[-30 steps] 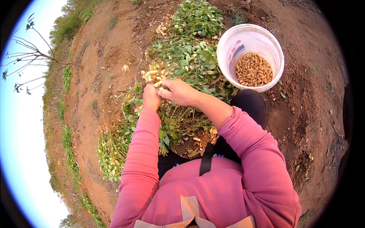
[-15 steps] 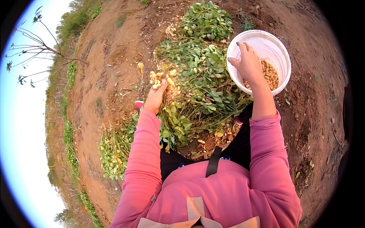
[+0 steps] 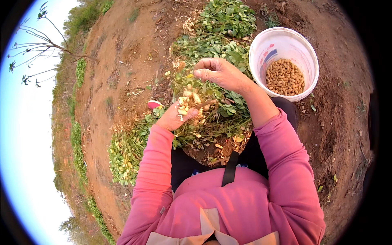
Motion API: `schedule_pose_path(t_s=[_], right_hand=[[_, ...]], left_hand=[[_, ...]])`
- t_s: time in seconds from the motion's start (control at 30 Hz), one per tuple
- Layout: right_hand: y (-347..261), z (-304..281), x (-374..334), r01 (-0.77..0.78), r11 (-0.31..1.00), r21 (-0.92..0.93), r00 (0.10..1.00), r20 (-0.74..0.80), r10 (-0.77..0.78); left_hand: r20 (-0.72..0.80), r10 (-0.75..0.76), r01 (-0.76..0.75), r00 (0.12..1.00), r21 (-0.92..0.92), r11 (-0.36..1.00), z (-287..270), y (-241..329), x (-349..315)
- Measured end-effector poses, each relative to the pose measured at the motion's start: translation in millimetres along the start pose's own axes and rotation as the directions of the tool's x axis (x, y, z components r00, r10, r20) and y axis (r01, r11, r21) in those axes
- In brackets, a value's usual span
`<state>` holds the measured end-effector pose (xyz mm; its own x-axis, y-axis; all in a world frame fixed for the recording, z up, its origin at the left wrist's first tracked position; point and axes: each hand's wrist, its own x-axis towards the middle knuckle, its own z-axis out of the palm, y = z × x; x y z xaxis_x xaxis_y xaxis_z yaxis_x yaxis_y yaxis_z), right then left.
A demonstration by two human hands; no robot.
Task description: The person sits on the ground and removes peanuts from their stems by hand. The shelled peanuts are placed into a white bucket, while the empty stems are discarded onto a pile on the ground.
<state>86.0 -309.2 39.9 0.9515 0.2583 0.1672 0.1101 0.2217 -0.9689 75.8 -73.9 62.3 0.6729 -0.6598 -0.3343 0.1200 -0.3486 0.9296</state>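
Left hand point(image 3: 176, 117): grasps a peanut cluster point(image 3: 191, 97), thumb against it.
Cluster position: in the left hand, above leafy plants point(image 3: 228, 18).
Right hand point(image 3: 218, 74): fingers curled toward thumb, near the cluster; contents cannot be determined.
Bucket point(image 3: 295, 45): white, on soil point(image 3: 339, 94), right of the plants; contains loose peanuts point(image 3: 285, 77).

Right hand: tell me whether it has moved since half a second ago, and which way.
Yes, leftward: the right hand was over the bucket and is now left of it, near the left hand.
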Motion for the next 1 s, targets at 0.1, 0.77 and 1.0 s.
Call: schedule_pose_path(t_s=[0.1, 0.77, 1.0], right_hand=[[7.9, 9.8, -0.2, 0.031, 0.996, -0.088, 0.999, 0.027, -0.029], [12.3, 63.9, -18.8, 0.158, 0.673, -0.722, 0.983, 0.055, -0.173], [23.1, 62.9, -15.5, 0.317, 0.655, -0.686, 0.943, 0.152, -0.297]], left_hand=[[0.064, -0.027, 0.017, 0.998, 0.155, 0.988, -3.4, -4.1, 9.9], [-0.121, 0.000, 0.099, 0.993, 0.809, 0.579, -11.1, -7.5, 16.8], [-0.053, -0.162, 0.140, 0.985, 0.794, 0.591, -13.6, 2.7, 15.2]])
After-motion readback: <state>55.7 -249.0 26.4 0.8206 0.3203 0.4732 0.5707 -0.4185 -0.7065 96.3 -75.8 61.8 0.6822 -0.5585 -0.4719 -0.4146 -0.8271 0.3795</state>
